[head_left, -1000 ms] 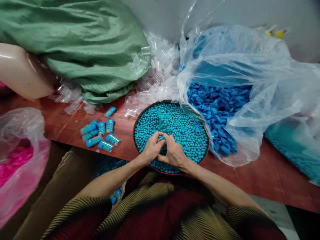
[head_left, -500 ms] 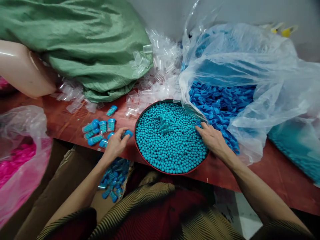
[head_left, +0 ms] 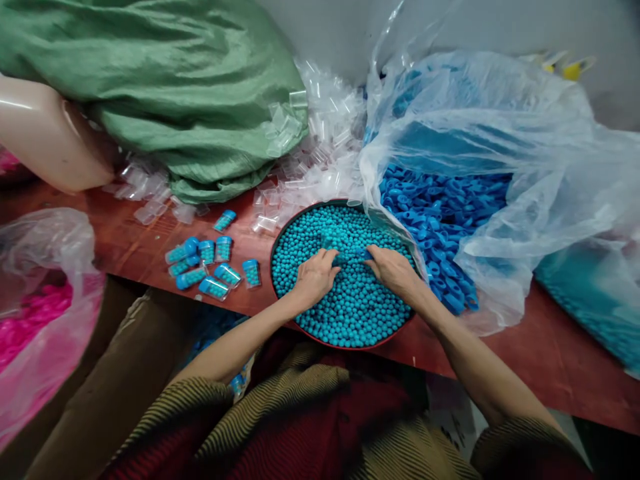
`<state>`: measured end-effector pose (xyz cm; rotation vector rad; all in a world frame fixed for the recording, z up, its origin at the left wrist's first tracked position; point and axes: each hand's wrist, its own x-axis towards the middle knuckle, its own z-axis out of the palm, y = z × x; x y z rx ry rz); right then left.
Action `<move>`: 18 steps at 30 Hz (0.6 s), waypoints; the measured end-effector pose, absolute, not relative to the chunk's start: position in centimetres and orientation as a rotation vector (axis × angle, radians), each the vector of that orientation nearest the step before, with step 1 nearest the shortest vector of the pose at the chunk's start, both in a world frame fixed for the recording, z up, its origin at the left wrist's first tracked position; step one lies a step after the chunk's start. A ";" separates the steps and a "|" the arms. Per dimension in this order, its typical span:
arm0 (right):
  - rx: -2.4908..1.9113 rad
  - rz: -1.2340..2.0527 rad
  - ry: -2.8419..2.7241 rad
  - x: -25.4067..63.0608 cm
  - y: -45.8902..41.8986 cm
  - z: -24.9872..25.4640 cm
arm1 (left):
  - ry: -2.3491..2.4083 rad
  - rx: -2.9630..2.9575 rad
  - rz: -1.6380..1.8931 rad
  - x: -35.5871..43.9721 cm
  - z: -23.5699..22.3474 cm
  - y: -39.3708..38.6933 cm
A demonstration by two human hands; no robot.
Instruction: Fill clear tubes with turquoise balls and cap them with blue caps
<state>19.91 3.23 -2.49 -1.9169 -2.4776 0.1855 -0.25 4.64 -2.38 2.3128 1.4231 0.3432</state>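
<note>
A round basin [head_left: 306,327] with a dark red rim is full of small turquoise balls [head_left: 345,313]. Over its middle, my left hand [head_left: 316,275] closes its thumb and fingers round what looks like a small clear plastic cup, mostly hidden by the fingers. My right hand [head_left: 393,268] faces it from the right, pinching a blue cap [head_left: 364,253]. The fingertips of both hands are close together, just above the balls. Left of the basin, a capped cup of balls [head_left: 251,272] stands near several similar filled cups [head_left: 214,288] on the red table [head_left: 145,250].
A clear bag [head_left: 500,147] of blue caps [head_left: 435,227] lies open at right. Empty clear cups [head_left: 325,167] are heaped behind the basin beside a green sack [head_left: 200,100]. A beige container [head_left: 45,133] and a bag of pink pieces [head_left: 37,320] are at left.
My left hand has released a blue-capped cup on the table and moved right, over the basin. My right hand has come left from the basin's right edge with a blue cap.
</note>
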 end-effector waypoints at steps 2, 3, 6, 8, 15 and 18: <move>-1.808 0.265 -2.459 18.6 3.5 -3.4 | 1.436 2.318 0.319 -0.1 -2.9 4.8; -1.777 0.285 -2.464 18.1 3.6 -3.7 | 1.448 2.321 0.304 0.0 -3.2 4.9; -1.756 0.301 -2.519 17.5 3.5 -4.1 | 1.482 2.334 0.243 0.0 -3.9 5.0; -1.736 0.312 -2.560 17.8 3.2 -4.0 | 1.481 2.354 0.231 0.0 -4.3 5.1; -1.633 0.558 -2.271 18.5 2.8 -3.8 | 1.290 2.156 0.426 -0.9 -4.7 5.6; -1.545 0.618 -2.110 17.7 3.0 -3.8 | 1.159 1.920 0.550 -0.8 -4.8 6.0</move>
